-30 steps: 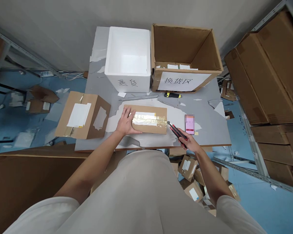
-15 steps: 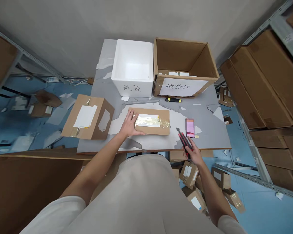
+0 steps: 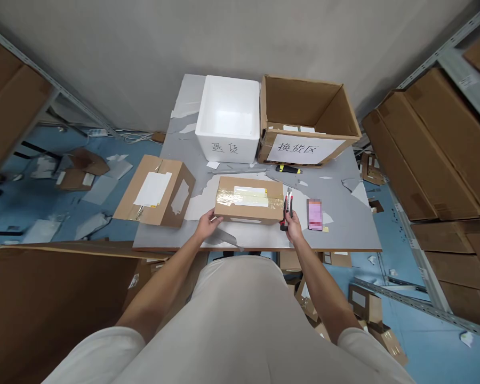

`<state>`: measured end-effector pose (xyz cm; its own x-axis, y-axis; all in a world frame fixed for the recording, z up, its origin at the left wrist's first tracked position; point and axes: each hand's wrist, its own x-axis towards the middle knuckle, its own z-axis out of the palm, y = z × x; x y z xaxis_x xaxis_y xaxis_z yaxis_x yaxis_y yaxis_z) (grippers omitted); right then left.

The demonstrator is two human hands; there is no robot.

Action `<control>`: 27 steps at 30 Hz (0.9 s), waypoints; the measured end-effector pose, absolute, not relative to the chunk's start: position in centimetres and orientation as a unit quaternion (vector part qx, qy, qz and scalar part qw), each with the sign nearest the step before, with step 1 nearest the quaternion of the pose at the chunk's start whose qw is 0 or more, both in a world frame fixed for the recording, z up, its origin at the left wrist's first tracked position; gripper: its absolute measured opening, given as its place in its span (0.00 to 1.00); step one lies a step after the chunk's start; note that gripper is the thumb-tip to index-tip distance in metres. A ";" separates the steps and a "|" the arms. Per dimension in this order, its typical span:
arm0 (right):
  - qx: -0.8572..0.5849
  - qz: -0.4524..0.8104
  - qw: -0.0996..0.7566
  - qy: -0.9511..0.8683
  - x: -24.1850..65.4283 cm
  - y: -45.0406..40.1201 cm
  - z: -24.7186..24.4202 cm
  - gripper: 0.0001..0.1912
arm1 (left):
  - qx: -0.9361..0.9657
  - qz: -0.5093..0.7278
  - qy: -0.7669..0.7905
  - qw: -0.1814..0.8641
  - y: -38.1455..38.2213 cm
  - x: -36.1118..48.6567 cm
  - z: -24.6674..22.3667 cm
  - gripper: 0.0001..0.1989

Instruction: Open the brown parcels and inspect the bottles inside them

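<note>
A taped cardboard box [image 3: 224, 188] with a white label lies lengthwise before me on the table. My left hand [image 3: 208, 224] grips its near left corner, with the fingers at the end and the thumb along the front side. At the opposite end, my right hand [image 3: 293, 227] is closed around a red and black utility knife [image 3: 289, 202], its blade pointing away from me. This hand is close against the box's right end; whether it also presses on the box I cannot tell. A phone [image 3: 314, 214] with a pink screen lies right of that hand.
A white foam box [image 3: 228, 146] and an open cardboard carton [image 3: 308, 148] stand at the table's back. Before them lies a yellow and black cutter [image 3: 288, 169]. Another taped box [image 3: 176, 194] is at left. Shelves with cartons [image 3: 436, 154] flank the right side.
My left hand has slid from the box's top to its near left corner. The right hand has brought the knife leftward to the box's right end. The box now shows its front side.
</note>
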<state>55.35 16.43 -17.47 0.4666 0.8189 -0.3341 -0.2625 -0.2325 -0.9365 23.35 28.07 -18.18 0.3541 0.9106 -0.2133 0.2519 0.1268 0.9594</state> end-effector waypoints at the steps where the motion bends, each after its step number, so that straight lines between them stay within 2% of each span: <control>1: -0.625 0.460 0.593 -0.216 55.4 16.6 -17.1 0.23 | 0.597 0.296 0.488 0.563 28.2 23.5 -18.0 0.34; 5: -0.593 0.453 0.631 -0.211 56.2 17.5 -15.3 0.21 | 0.631 0.306 0.521 0.485 29.5 24.0 -16.5 0.27; 12: -0.610 0.457 0.609 -0.219 57.4 19.5 -14.9 0.23 | 0.635 0.250 0.609 0.405 33.0 26.3 -15.2 0.24; 18: -0.637 0.436 0.593 -0.229 57.1 19.6 -17.2 0.23 | 0.603 0.255 0.605 0.454 33.5 26.9 -16.9 0.22; 23: -0.626 0.453 0.604 -0.193 57.5 17.0 -18.9 0.23 | 0.520 0.302 0.567 0.563 31.2 24.1 -19.7 0.29; 27: -0.634 0.486 0.586 -0.135 56.8 14.6 -20.0 0.24 | 0.552 0.267 0.499 0.613 28.1 22.6 -21.5 0.35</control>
